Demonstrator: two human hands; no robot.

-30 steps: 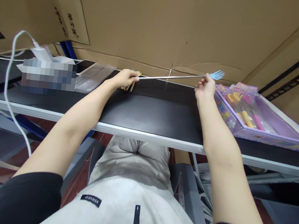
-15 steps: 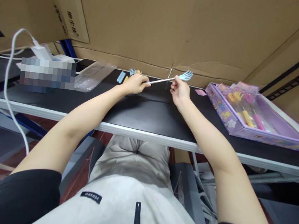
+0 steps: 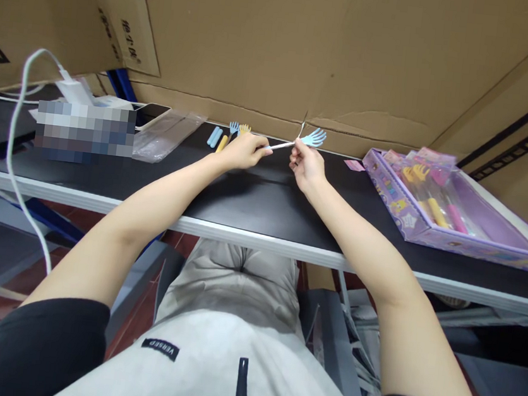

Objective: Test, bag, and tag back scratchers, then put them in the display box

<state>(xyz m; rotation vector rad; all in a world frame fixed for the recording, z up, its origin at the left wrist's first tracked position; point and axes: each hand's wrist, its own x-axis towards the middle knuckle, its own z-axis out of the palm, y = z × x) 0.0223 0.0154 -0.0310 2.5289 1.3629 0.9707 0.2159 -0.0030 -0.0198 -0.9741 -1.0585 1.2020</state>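
Observation:
Above the black table I hold a telescopic back scratcher with a light-blue, hand-shaped head (image 3: pixel 315 138) and a thin pale rod (image 3: pixel 283 145). My left hand (image 3: pixel 248 150) is closed on the rod's left end; any handle there is hidden by the fingers. My right hand (image 3: pixel 308 164) pinches the rod just below the blue head. Behind my left hand lie a blue claw head (image 3: pixel 234 128) and a yellow claw head (image 3: pixel 244 128), partly covered. Two light-blue grip sleeves (image 3: pixel 214 136) and a yellow handle (image 3: pixel 222 143) rest left of them.
On the right, a purple display box (image 3: pixel 431 233) contains packaged back scratchers (image 3: pixel 436 211). A pink card (image 3: pixel 354 165) lies beside it. Clear plastic bags (image 3: pixel 166 136), a phone (image 3: pixel 152 115) and a white cable (image 3: pixel 13 131) are at left. Cardboard (image 3: pixel 281 47) walls the table's back.
My right hand has moved left with the blue head, toward my left hand. The stretch of rod visible between the hands is shorter. My left hand has barely shifted.

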